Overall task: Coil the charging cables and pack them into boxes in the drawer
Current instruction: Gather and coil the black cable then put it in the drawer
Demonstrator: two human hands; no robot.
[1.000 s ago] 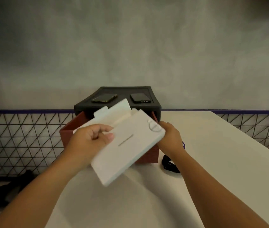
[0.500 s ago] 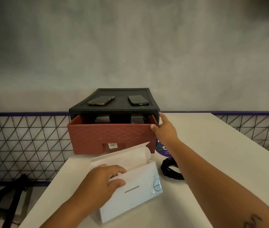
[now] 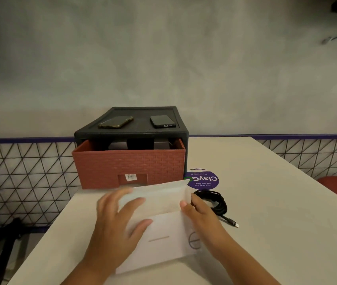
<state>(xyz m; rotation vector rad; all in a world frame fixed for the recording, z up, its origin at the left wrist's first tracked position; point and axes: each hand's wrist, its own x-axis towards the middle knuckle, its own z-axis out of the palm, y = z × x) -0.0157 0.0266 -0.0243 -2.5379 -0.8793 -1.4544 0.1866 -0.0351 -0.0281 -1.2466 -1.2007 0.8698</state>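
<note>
White box (image 3: pixel 163 239) flap (image 3: pixel 155 194) up; cable (image 3: pixel 213 202) unpacked.
L hand (image 3: pixel 118 223) spread flat on box, R hand (image 3: pixel 200 214) pinches flap; coiled cable at 3 o'clock.

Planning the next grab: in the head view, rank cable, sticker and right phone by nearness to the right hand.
1. Cable, just right of the right hand.
2. Sticker, beyond it, beside the drawer.
3. Right phone, atop the cabinet, farthest back.

The box (image 3: pixel 167 229) lies on the table (image 3: pixel 266 202) before the drawer (image 3: pixel 128 165), the cable (image 3: pixel 215 202) at its right.
</note>
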